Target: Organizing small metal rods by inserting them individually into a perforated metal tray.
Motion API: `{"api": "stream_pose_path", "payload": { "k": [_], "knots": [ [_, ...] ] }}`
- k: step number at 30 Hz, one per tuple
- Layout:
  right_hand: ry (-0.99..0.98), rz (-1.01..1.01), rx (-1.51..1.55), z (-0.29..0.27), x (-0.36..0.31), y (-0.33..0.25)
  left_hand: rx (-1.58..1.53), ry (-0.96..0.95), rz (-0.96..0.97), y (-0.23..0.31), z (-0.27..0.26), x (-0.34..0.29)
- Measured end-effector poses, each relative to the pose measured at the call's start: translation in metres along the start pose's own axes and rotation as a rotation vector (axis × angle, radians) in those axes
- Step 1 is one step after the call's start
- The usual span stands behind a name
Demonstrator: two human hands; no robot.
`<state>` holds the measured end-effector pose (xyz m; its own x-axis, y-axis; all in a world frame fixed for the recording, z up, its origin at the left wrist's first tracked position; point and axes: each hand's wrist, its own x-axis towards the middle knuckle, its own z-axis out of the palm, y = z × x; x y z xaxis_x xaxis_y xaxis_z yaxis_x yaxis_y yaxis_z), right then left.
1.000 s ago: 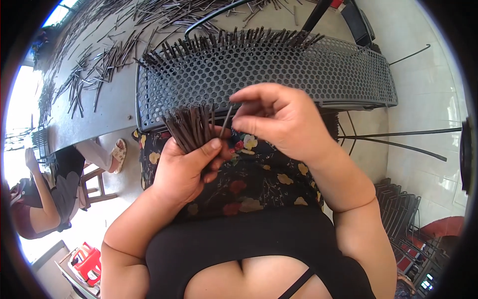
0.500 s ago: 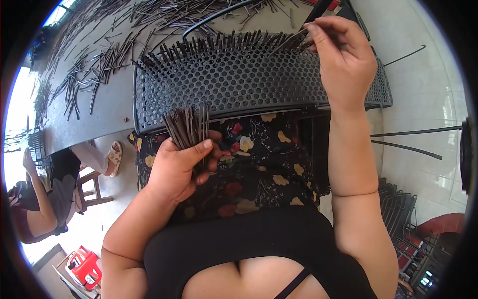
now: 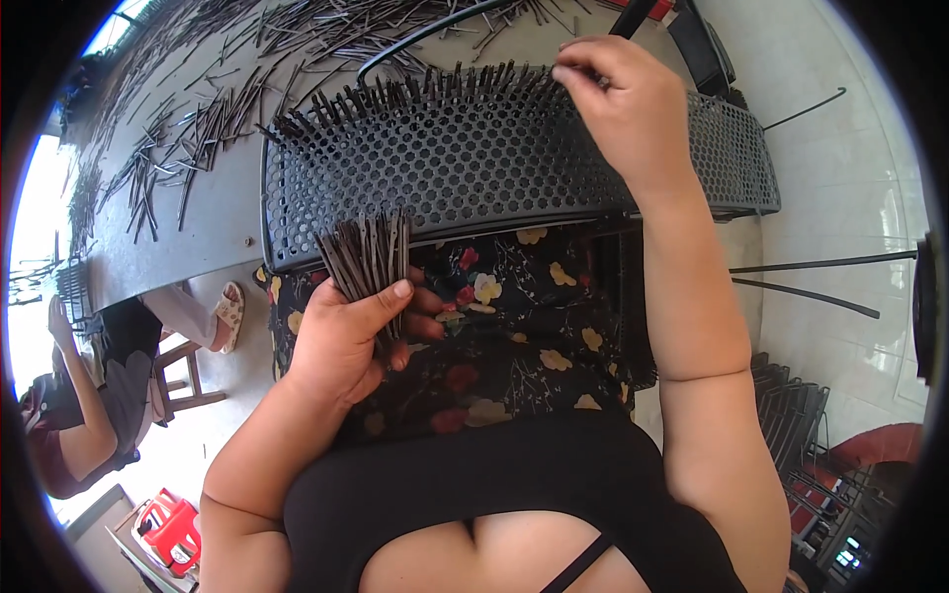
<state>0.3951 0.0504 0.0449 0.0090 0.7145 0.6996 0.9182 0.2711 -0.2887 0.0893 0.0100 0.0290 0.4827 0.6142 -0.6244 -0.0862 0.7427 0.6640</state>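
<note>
A bundle of thin dark sticks stands up out of my left hand, the thumb closed across its front. In front of me lies a curved black perforated basket, its face full of round holes. Along its far side a dense row of similar dark sticks pokes up out of the holes. At the right end of that row, my right hand is closed in a pinch beside the last sticks. Its thumb and fingertip meet on a thin dark stick, mostly hidden by the fingers.
Many loose dark sticks are scattered over the grey table to the left and beyond. A curved black rod arches behind the row. Another person sits at the far left. Black metal racks stand at the lower right.
My right hand has moved left and slightly down to the end of the stick row, and the slanted stick it held is now mostly hidden. My left hand stays nearly in place.
</note>
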Motion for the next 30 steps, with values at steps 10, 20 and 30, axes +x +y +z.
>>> {"api": "stream_pose_path", "payload": {
  "k": [10, 20, 30],
  "knots": [
    [-0.394, 0.621, 1.035, -0.002, -0.048, -0.106, 0.069, -0.071, 0.09, -0.001, 0.011, -0.006],
    [-0.149, 0.838, 1.225, -0.019, -0.038, -0.083, 0.045, -0.041, 0.113, 0.0, 0.002, -0.009],
    [0.349, 0.021, -0.027, -0.036, -0.015, 0.026, -0.024, -0.025, -0.039, 0.003, -0.01, -0.002]
  ]
}}
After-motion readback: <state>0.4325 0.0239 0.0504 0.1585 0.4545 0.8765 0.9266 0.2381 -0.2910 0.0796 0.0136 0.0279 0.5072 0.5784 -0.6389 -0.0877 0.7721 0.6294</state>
